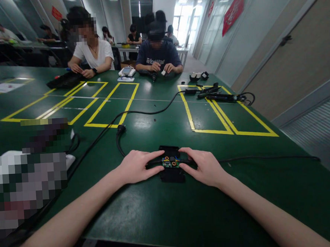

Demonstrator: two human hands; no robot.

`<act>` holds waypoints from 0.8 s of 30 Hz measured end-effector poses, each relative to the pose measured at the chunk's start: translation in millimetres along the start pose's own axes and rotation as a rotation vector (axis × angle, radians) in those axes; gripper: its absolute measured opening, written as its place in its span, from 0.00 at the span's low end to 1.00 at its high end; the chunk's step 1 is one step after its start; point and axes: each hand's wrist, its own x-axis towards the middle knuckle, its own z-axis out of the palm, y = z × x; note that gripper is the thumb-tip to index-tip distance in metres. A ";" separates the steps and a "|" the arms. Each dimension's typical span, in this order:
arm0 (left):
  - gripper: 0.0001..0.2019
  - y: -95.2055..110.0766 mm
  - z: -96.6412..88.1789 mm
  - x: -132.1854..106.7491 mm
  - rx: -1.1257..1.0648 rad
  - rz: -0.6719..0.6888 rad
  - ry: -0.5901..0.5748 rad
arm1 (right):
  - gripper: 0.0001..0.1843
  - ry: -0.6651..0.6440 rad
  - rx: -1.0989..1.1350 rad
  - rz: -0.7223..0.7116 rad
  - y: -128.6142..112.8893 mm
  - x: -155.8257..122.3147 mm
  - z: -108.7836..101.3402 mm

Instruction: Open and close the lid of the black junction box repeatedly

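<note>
A small green circuit board (171, 162) with copper-wound coils sits in the middle, between two flat black case halves (172, 176) that lie in front of and behind it. My left hand (136, 166) grips the board's left end, thumb at the near edge and index finger at the far edge. On the right end, my right hand (205, 165) has the same hold with thumb and index finger. Black cable runs out from the board under both hands. Behind my left hand lies a black power plug (121, 128) on its cord. Whether the board rests inside a case half is hard to see.
Yellow tape rectangles mark the green table (147, 206). A black cord (142, 112) crosses it towards black tools (216, 94) at the far right. Blurred-out items (29, 184) lie at the left. Two people sit across, one beside a black tray (64, 80), the other near a power screwdriver (152, 75).
</note>
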 end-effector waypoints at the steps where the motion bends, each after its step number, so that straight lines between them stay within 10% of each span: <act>1: 0.24 -1.3 -0.4 0.0 -0.006 0.006 -0.004 | 0.16 0.001 -0.006 0.000 1.1 0.6 -1.2; 24: 0.19 -12.7 1.7 2.1 -0.079 0.137 0.119 | 0.35 0.065 -0.069 -0.101 18.2 -4.6 -6.3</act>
